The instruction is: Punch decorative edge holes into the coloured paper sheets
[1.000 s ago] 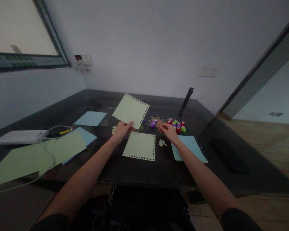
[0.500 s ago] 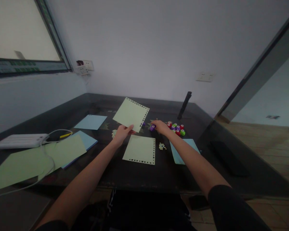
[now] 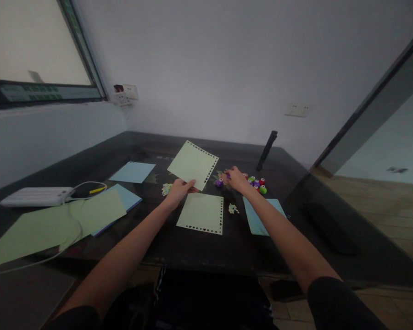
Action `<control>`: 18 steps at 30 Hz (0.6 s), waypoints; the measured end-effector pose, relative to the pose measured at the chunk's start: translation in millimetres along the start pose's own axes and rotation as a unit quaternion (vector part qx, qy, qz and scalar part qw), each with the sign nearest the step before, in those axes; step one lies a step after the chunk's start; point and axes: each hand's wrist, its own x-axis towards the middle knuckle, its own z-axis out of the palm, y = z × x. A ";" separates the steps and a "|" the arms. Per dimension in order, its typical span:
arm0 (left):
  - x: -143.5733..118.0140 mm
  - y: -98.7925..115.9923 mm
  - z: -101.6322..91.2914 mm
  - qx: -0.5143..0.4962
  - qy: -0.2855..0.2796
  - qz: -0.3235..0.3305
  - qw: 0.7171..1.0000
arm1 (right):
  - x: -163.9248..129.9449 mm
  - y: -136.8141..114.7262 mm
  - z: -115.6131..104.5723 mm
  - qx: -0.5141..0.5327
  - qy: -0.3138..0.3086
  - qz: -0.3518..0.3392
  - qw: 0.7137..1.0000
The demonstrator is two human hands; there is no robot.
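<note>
My left hand pinches the lower corner of a pale green sheet with small shaped holes along two edges, holding it tilted above the table. Below it, a second pale green sheet, also punched along two edges, lies flat. To the right, the fingers of my right hand are closed around a small purple craft punch, mostly covered by them. Another purple punch stands just left of that hand. Several red, green and purple punches cluster on its right.
Paper bits lie in two piles, one by my left wrist, one right of the flat sheet. A blue sheet is under my right forearm. A white power bank with a cable, more paper and a black upright stick surround these.
My right hand has shifted right, away from the purple punch that stays on the table, with a purple punch in its fingers. My left hand still holds the sheet, nearly unmoved.
</note>
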 end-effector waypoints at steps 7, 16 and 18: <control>-1.4 1.5 30.7 -0.017 -0.073 -0.031 0.997 | -54.1 -1.9 -16.3 0.387 0.012 0.048 0.921; -19.4 5.5 82.8 -0.155 -0.129 -0.042 0.979 | -107.6 -17.3 -15.8 0.743 -0.009 0.130 0.657; -20.8 0.9 83.6 -0.159 -0.125 -0.045 0.978 | -109.9 -16.6 -12.8 0.767 -0.011 0.134 0.627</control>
